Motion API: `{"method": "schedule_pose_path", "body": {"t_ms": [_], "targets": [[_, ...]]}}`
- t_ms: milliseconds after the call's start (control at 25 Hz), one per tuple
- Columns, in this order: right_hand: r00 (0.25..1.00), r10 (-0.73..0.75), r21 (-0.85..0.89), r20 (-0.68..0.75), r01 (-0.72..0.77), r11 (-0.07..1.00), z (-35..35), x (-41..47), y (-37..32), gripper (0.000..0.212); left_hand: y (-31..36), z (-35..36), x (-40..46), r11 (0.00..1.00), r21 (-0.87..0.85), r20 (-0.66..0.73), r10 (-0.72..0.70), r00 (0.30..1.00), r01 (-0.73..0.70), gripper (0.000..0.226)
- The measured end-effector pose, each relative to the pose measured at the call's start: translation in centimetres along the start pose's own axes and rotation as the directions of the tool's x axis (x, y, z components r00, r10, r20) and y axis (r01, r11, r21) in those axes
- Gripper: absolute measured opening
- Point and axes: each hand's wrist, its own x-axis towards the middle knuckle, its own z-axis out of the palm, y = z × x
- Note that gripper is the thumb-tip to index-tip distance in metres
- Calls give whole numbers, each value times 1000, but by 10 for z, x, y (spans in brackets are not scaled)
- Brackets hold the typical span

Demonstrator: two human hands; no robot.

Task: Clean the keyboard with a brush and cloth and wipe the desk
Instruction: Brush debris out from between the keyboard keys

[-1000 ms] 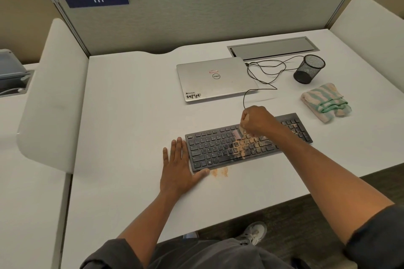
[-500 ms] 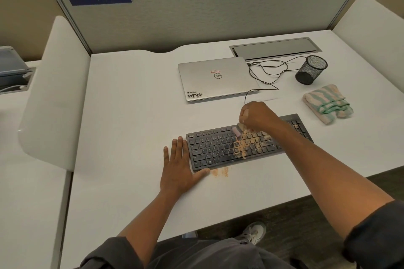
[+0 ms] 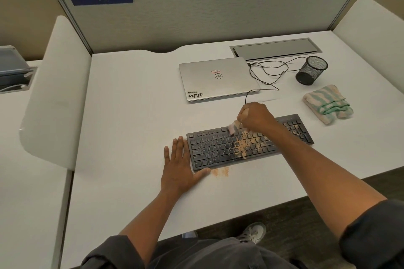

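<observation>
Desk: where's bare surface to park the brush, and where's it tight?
Bare: the desk left of the laptop and beyond the left hand, and the front strip between the forearms. Crowded: the right rear, with cable, mesh cup and cloth. Orange dust lies before the keyboard, where the right hand works the brush.

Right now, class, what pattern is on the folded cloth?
Green and cream stripes on the cloth, head view.
</observation>
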Motion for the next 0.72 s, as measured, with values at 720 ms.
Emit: {"method": "schedule_pose_path", "body": {"t_ms": [720], "targets": [[989, -70, -79, -130, 60, 995, 11, -18, 10, 9, -2, 1, 1, 1000, -24, -11, 20, 1000, -21, 122]]}}
